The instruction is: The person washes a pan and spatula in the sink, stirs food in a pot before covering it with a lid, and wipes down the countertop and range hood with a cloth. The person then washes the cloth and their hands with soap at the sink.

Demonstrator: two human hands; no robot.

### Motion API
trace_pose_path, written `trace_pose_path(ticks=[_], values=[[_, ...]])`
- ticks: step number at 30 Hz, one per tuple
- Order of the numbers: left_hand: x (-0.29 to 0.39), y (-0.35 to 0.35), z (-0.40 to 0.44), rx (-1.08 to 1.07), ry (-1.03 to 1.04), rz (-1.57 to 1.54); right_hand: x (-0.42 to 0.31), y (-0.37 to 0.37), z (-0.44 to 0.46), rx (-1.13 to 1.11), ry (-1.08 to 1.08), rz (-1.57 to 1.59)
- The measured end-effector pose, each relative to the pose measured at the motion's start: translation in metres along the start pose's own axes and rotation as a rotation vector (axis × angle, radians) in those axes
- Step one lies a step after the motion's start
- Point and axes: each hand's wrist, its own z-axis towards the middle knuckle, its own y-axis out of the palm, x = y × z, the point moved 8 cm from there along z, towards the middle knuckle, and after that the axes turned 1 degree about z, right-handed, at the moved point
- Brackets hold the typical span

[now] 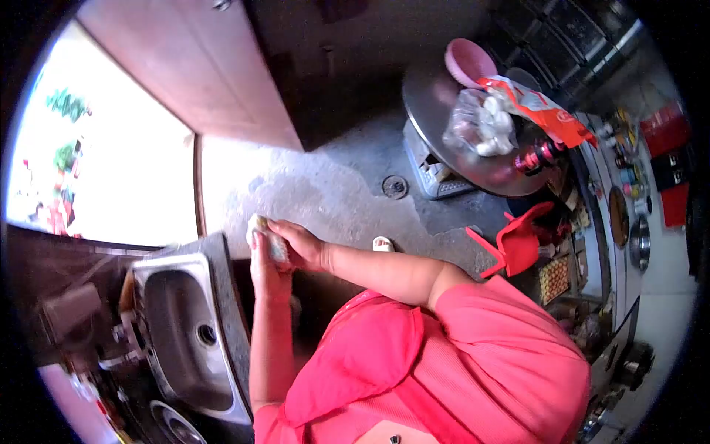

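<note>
Both of my hands are together near the middle, beside the sink's counter edge. My left hand [268, 265] is wrapped around a pale, bunched cloth-like item [277, 246]. From the other side, my right hand [296, 243] presses on the same item, its fingers closed round it. The item's lower part is hidden by my palms. To the left lies a metal sink [177, 318] with its drain showing and nothing visible in the basin.
A round metal table [436, 103] at the upper right bears a pink basket [470, 63], plastic bags and a red-and-black bottle. Below it stands a red chair [520, 244]. An open door [192, 59] and bright doorway are at the upper left. A floor drain [395, 187] lies ahead.
</note>
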Motion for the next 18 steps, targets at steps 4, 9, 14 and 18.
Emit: trace_pose_path(ticks=[4,9,14,18], values=[[-0.074,0.053,0.066,-0.010,-0.179,-0.141,-0.108,-0.052,-0.042,0.182,-0.533,-1.308],[-0.083,0.136,0.128,-0.111,-0.120,-0.005,-0.190,-0.120,-0.062,0.155,-0.705,-1.617],[-0.064,0.173,0.191,-0.191,-0.265,-0.144,-0.331,-0.337,-0.145,1.148,-0.842,-0.899],[-0.051,0.233,0.231,-0.660,-0.266,-0.062,-0.443,-0.423,-0.223,1.380,-0.929,0.092]])
